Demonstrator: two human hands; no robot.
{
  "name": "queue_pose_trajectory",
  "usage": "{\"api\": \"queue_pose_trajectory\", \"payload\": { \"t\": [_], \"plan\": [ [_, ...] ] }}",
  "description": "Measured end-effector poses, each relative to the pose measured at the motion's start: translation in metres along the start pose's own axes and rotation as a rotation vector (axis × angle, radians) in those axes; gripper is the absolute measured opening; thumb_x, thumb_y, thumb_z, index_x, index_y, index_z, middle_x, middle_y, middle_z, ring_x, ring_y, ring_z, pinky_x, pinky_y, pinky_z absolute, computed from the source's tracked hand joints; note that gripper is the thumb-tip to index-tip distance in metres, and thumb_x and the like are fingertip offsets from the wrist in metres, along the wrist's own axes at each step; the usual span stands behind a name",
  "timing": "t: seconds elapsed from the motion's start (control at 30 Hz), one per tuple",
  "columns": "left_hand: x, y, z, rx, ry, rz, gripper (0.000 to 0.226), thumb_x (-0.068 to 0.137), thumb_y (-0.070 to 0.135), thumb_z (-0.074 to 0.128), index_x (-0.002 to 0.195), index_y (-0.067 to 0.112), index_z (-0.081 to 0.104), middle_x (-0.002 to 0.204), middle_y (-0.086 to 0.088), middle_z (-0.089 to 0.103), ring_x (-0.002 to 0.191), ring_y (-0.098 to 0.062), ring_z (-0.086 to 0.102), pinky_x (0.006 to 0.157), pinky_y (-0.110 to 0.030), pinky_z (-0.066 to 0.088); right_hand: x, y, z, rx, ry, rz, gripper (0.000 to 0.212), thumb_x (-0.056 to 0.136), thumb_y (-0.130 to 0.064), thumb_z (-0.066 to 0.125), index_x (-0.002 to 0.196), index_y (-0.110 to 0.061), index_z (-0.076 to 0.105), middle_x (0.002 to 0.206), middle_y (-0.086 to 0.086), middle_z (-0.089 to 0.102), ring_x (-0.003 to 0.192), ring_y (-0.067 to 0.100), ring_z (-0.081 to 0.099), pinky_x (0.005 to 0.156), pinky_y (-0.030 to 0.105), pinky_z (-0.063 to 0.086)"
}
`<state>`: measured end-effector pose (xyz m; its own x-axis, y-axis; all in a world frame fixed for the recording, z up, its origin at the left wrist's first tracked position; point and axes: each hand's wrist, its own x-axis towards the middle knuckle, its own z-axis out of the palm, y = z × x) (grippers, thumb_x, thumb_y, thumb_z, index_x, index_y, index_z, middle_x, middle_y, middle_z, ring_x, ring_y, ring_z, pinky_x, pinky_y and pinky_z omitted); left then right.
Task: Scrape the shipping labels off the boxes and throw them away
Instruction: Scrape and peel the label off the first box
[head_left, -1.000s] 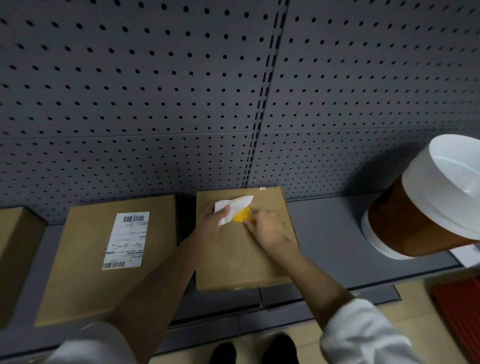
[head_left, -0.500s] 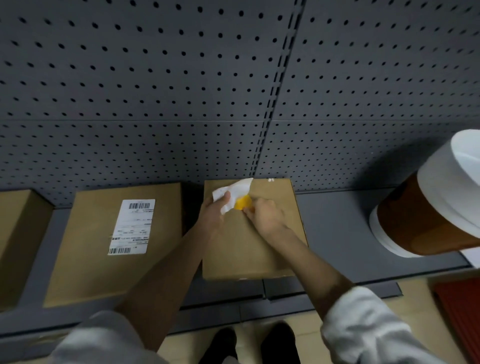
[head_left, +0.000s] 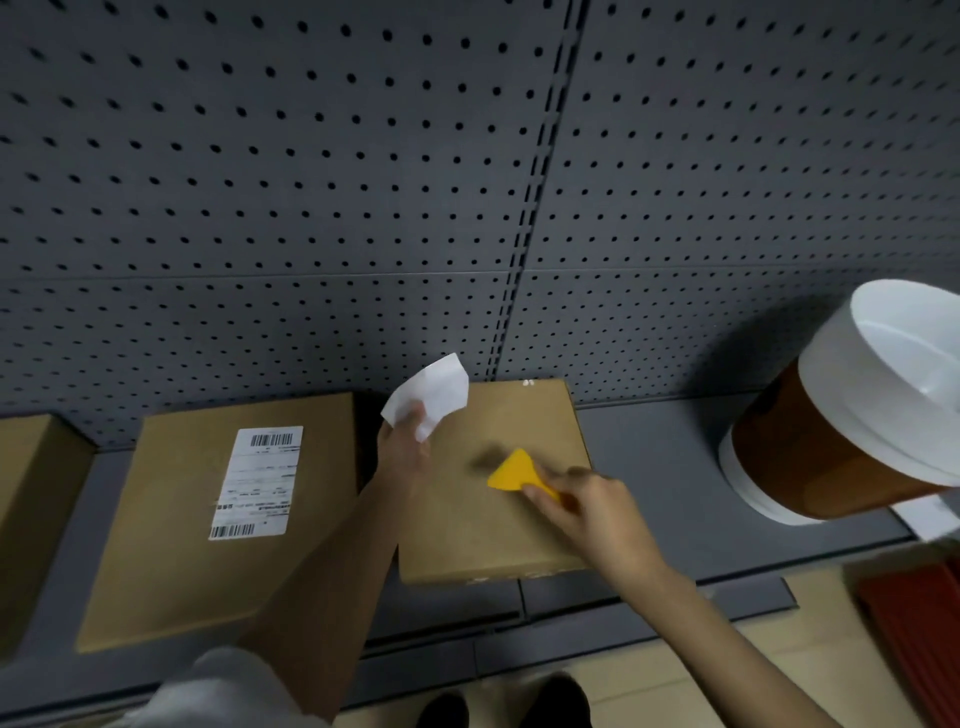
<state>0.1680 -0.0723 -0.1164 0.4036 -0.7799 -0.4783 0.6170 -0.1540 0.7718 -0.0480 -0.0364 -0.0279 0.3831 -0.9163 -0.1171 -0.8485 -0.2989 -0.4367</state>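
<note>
A bare cardboard box lies flat on the grey shelf in the middle. My left hand holds a white peeled label lifted above the box's far left corner. My right hand grips a yellow scraper over the box top, its blade pointing left. To the left lies a second cardboard box with a white shipping label stuck on its top.
A third box shows at the far left edge. A brown and white bucket stands on the shelf at the right. A grey pegboard wall rises behind the shelf. A red object sits on the floor at lower right.
The label has come free of the middle box and my left hand has lifted it. My right hand has drawn the scraper back toward me and to the right.
</note>
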Motion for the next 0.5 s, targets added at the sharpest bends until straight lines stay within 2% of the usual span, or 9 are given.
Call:
{"api": "queue_pose_trajectory", "payload": {
  "t": [0.13, 0.23, 0.37, 0.43, 0.5],
  "plan": [
    [-0.002, 0.001, 0.000, 0.029, -0.015, -0.046, 0.044, 0.091, 0.018, 0.055, 0.131, 0.000, 0.046, 0.119, -0.013, 0.059, 0.085, -0.012, 0.058, 0.065, -0.019, 0.049, -0.018, 0.037, -0.022, -0.051, 0.094, 0.057, 0.033, 0.091, -0.044, 0.053, 0.111, -0.024, 0.069, 0.063, -0.004, 0.040, 0.063, 0.018, 0.047, 0.059, 0.027, 0.031],
    [-0.010, 0.005, -0.001, 0.139, -0.017, -0.034, 0.047, 0.091, 0.025, 0.055, 0.131, 0.001, 0.046, 0.132, -0.021, 0.052, 0.086, -0.016, 0.056, 0.067, -0.021, 0.045, -0.014, 0.040, -0.027, -0.023, 0.153, 0.035, 0.033, 0.091, -0.043, 0.053, 0.117, -0.028, 0.066, 0.064, -0.003, 0.043, 0.066, 0.022, 0.053, 0.059, 0.027, 0.032],
    [-0.036, 0.022, -0.004, 0.274, -0.083, 0.107, 0.044, 0.094, 0.028, 0.050, 0.131, 0.006, 0.044, 0.118, -0.012, 0.053, 0.099, -0.020, 0.055, 0.069, -0.021, 0.046, -0.008, 0.029, -0.018, 0.007, 0.166, -0.013, 0.037, 0.091, -0.045, 0.051, 0.122, -0.027, 0.063, 0.068, 0.002, 0.051, 0.064, 0.018, 0.049, 0.060, 0.025, 0.032],
    [-0.045, 0.033, -0.014, 0.252, -0.157, 0.138, 0.037, 0.094, 0.028, 0.049, 0.128, 0.013, 0.048, 0.117, -0.006, 0.059, 0.111, -0.024, 0.058, 0.072, -0.021, 0.049, -0.004, 0.020, -0.013, 0.017, 0.158, -0.046, 0.039, 0.091, -0.045, 0.052, 0.125, -0.028, 0.061, 0.061, -0.007, 0.042, 0.066, 0.021, 0.052, 0.062, 0.024, 0.031],
    [-0.052, 0.043, -0.025, 0.236, -0.184, 0.176, 0.024, 0.095, 0.024, 0.048, 0.117, 0.020, 0.057, 0.111, 0.000, 0.067, 0.114, -0.021, 0.060, 0.078, -0.022, 0.052, -0.003, 0.007, -0.010, 0.033, 0.135, -0.095, 0.039, 0.092, -0.045, 0.052, 0.125, -0.027, 0.061, 0.057, -0.011, 0.034, 0.066, 0.021, 0.054, 0.063, 0.023, 0.032]
  ]
}}
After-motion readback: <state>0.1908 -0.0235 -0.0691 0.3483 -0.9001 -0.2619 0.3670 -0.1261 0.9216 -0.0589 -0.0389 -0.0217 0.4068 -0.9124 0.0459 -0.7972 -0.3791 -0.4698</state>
